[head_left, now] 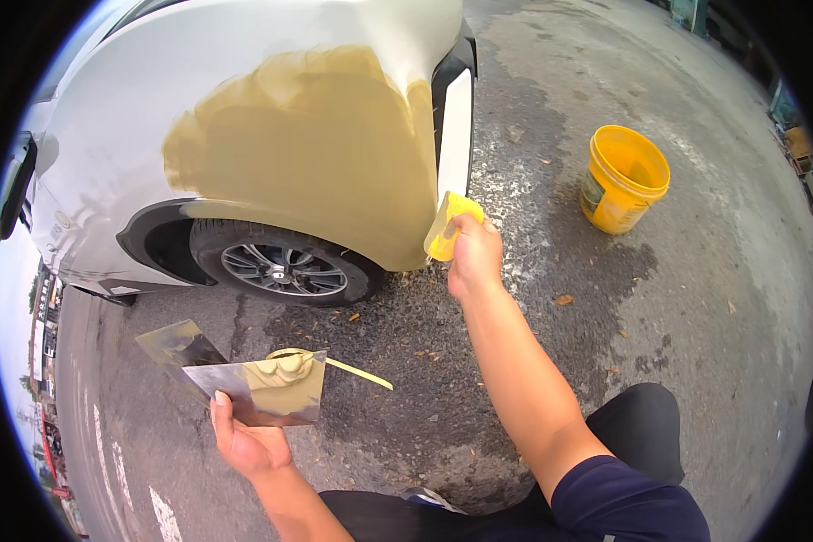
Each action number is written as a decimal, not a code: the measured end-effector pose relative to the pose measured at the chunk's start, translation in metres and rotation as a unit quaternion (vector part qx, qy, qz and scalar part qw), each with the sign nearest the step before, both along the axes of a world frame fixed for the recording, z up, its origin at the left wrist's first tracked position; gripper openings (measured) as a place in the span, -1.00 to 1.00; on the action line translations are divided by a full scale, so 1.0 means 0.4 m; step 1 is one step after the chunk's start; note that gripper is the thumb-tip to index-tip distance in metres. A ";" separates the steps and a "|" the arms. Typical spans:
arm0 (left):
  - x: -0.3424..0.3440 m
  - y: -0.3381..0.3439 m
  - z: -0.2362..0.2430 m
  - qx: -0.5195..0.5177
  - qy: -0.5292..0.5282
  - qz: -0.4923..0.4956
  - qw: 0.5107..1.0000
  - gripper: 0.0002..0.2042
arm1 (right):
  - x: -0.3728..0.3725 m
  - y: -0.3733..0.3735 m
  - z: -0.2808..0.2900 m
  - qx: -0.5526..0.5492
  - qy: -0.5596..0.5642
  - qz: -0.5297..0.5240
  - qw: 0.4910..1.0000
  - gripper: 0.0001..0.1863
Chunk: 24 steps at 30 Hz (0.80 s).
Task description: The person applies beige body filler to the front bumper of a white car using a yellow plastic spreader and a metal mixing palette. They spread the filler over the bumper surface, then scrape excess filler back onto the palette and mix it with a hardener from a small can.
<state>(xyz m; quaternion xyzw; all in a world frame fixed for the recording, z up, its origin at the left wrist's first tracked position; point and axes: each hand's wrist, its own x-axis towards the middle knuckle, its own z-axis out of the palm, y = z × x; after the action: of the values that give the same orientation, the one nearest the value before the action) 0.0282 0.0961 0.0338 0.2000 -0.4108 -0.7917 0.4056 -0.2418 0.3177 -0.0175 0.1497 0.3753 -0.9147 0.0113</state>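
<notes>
Left hand (255, 450), right hand (476, 253): two counted. One yellow spreader (441, 247) in the right. At the left, two flat panels (215, 379), joined or separate unclear; one putty heap (289, 371) on the nearer. Ahead of both hands stood one car (108, 154), one wheel (278, 273) visible, one tan patch (307, 144). One yellow bucket (616, 215) stood right of the right hand.
</notes>
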 end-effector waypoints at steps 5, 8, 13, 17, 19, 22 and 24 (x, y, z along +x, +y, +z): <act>0.017 -0.066 -0.046 0.051 0.009 -0.010 0.999 -0.65 | -0.026 -0.075 0.046 0.056 0.031 -0.052 0.997 -0.69; 0.021 -0.094 -0.063 0.070 0.011 -0.004 0.997 -0.64 | 0.004 -0.125 0.049 0.100 0.042 -0.081 0.991 -0.69; 0.025 -0.125 -0.085 0.087 0.019 -0.017 0.996 -0.64 | 0.063 -0.232 0.056 0.216 0.055 -0.173 0.959 -0.66; 0.021 -0.137 -0.095 0.096 0.010 -0.012 0.995 -0.65 | 0.108 -0.291 0.069 0.266 0.104 -0.213 0.934 -0.67; 0.018 -0.137 -0.097 0.099 0.000 -0.003 0.995 -0.64 | 0.123 -0.307 0.073 0.266 0.126 -0.209 0.933 -0.66; 0.012 -0.134 -0.099 0.095 -0.009 -0.001 0.995 -0.63 | 0.144 -0.319 0.067 0.273 0.181 -0.205 0.922 -0.64; 0.005 -0.130 -0.101 0.090 -0.014 -0.014 0.996 -0.62 | 0.156 -0.311 0.048 0.298 0.210 -0.182 0.913 -0.67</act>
<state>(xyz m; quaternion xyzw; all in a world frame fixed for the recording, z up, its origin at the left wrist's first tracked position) 0.0303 0.0442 -0.0065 0.2411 -0.3465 -0.8280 0.3690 -0.1793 0.1933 0.0016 0.0162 0.5905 -0.7569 -0.2795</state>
